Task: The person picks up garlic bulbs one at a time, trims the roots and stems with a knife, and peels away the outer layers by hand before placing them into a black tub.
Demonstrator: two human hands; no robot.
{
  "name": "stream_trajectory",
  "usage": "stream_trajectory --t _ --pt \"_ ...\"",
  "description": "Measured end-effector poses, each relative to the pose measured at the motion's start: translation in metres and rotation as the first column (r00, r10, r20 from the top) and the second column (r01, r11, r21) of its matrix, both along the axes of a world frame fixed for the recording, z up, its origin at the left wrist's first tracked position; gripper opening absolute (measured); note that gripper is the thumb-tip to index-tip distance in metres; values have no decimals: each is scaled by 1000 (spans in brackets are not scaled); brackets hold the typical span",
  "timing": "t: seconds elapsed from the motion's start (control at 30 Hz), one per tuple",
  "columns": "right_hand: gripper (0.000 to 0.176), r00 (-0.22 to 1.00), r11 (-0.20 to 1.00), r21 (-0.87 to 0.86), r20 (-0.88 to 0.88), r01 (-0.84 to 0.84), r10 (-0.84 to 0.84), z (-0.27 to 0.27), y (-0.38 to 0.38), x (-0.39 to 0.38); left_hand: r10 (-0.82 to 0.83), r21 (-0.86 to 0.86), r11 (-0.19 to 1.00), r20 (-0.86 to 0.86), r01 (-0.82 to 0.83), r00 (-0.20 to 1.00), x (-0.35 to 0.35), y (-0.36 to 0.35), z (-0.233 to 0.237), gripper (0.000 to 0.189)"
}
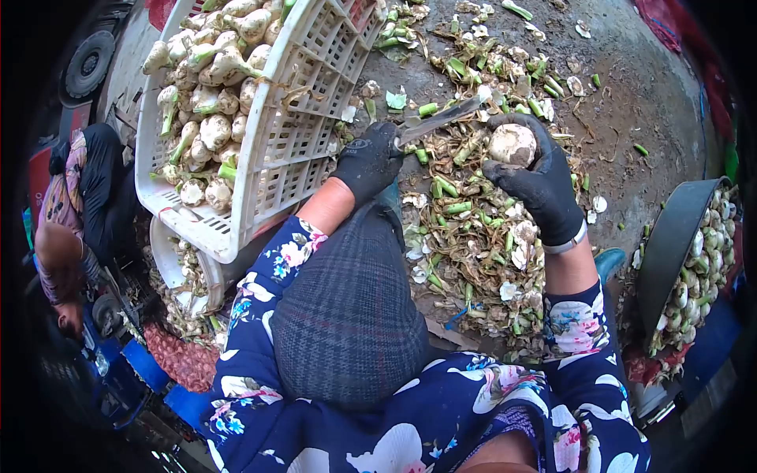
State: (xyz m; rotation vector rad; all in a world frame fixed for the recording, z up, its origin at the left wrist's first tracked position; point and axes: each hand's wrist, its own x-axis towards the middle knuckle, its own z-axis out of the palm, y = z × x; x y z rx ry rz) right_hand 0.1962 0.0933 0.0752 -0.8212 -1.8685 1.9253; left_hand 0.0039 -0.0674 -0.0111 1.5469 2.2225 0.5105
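My left hand (368, 162), in a black glove, is closed around the handle of a knife (441, 121). The blade points right, towards my other hand, and its tip ends short of the bulb. A large garlic bulb (512, 146) sits in the fingers of my gloved right hand (546, 183), with its pale, dirt-marked face showing. Beneath both hands, cut green stems and dry skins (465, 205) lie in a heap on the ground. A white plastic crate (276, 150) left of my left hand holds many trimmed garlic bulbs (215, 132).
On the right stands a dark tub (670, 244) with garlic (702, 272) heaped in it. A white bucket (169, 260) is below the crate. Another person (67, 205) sits at the far left, near a red net sack (180, 353). Bare concrete (631, 102) shows at upper right.
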Motion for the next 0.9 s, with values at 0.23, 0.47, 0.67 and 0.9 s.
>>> stream_trajectory --t 0.23,0.47,0.67,0.9 --pt "44 994 998 55 108 27 -33 -7 26 2 148 -83 989 495 -123 856 12 22 35 17" --pt "14 992 993 109 120 34 -47 -17 14 -8 -225 250 947 62 204 972 22 42 49 18" --pt "43 987 987 -6 1 160 -160 16 -11 -2 -68 -161 984 24 71 997 -5 18 4 20" --pt "56 985 979 -107 46 173 -169 8 22 10 208 -137 978 555 -159 805 4 27 22 27"
